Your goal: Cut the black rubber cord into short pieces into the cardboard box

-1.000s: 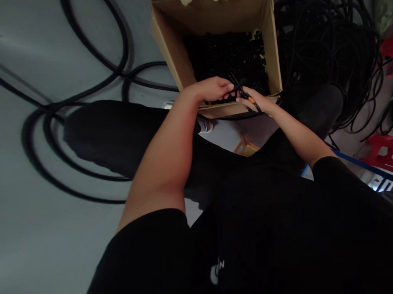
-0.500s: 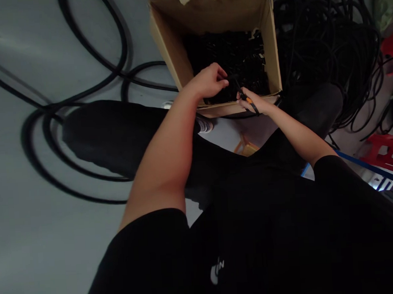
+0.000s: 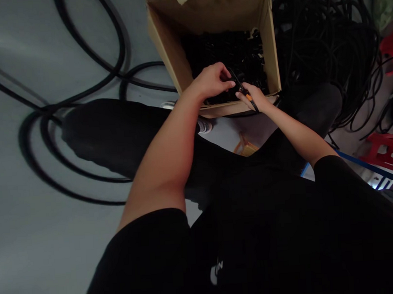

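Observation:
Over the near side of an open cardboard box (image 3: pixel 166 51), my two hands are close together. My right hand (image 3: pixel 257 100) is closed around scissors (image 3: pixel 249 98) with black and orange handles, their dark blades pointing up and left beside my left fingertips. My left hand (image 3: pixel 212 81) is closed in a pinch, thumb toward the blades. Something dark seems to be between its fingers, but it blends with the contents behind it. Below, the box holds a heap of small black pieces (image 3: pixel 220 48), too dark to name singly.
Thick black cable or hose (image 3: pixel 120 40) loops over the grey floor at left. A large tangle of black cables (image 3: pixel 330 45) lies right of the box. Red plastic objects (image 3: pixel 388 153) stand at far right. My legs (image 3: pixel 106 137) flank the box.
The scissors have swung closer to my left fingers, their blades now beside the fingertips. My left hand has shifted slightly right. The view has moved a little.

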